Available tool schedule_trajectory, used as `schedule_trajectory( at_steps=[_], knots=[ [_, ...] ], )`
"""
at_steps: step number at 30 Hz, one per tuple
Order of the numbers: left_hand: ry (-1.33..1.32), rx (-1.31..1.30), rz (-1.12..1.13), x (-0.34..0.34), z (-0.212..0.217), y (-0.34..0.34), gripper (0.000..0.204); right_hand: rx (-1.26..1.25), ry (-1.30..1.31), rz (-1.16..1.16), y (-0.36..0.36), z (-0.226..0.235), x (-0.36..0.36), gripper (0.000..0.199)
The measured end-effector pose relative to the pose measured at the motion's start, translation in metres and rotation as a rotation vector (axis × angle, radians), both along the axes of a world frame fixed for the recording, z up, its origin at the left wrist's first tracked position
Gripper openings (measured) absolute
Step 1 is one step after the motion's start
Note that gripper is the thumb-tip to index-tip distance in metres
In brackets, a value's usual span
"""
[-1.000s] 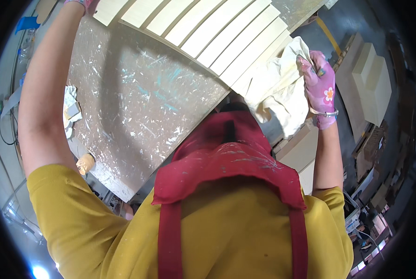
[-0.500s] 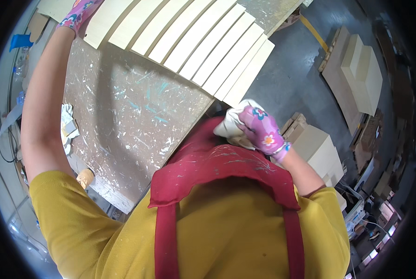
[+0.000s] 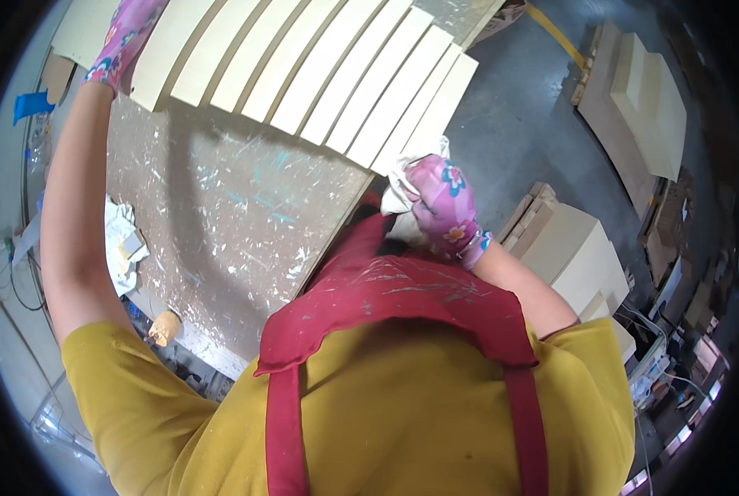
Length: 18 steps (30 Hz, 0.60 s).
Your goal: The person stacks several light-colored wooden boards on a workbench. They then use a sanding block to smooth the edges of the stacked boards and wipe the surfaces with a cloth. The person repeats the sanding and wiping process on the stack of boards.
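Note:
A row of pale wooden boards point(image 3: 303, 70) lies overlapped like steps across the workbench point(image 3: 212, 198). My right hand point(image 3: 448, 201), in a pink flowered glove, is closed on a crumpled white cloth point(image 3: 401, 188). The cloth is at the near end of the rightmost board, close to its corner; whether it presses on the wood I cannot tell. At the far left, my left hand point(image 3: 130, 40), gloved the same way, reaches to the leftmost board. Its fingers run out of view at the upper edge.
Paint marks cover the bench top. On its left edge lie a second white cloth point(image 3: 120, 248) with a small block point(image 3: 132, 245) and a tan roll point(image 3: 164, 328). More stacked pale boards stand right of me point(image 3: 572, 248) and farther off on the floor point(image 3: 650, 99).
My right hand and its cloth have moved up and slightly left, to the near end of the boards. My left hand sits a little lower in view, with more of the glove showing.

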State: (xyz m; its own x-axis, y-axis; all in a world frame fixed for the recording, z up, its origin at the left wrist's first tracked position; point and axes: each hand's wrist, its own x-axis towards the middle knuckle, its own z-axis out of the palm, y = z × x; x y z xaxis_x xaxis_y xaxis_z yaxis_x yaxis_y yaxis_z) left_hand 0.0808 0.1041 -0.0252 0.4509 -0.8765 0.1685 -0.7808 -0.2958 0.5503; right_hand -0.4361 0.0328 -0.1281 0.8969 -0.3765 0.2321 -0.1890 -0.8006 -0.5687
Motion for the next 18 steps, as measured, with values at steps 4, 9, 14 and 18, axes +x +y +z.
schedule_trajectory(
  at_steps=[4,9,14,18],
  knots=[
    [-0.078,-0.013,-0.055,-0.007,0.007,-0.01,0.058,1.061,-0.291,-0.324,-0.053,-0.021,0.015,0.021],
    [-0.168,0.003,-0.028,-0.018,0.018,-0.021,0.058,-0.131,-0.04,-0.499,-0.185,-0.021,0.049,0.024],
    [-0.17,0.044,0.016,-0.037,0.024,-0.005,0.058,0.189,-0.082,-0.341,-0.119,0.046,0.035,0.029],
    [-0.129,0.047,-0.003,-0.031,0.022,-0.014,0.058,1.346,-0.716,-0.067,-0.033,-0.052,0.041,0.033]
  ],
)
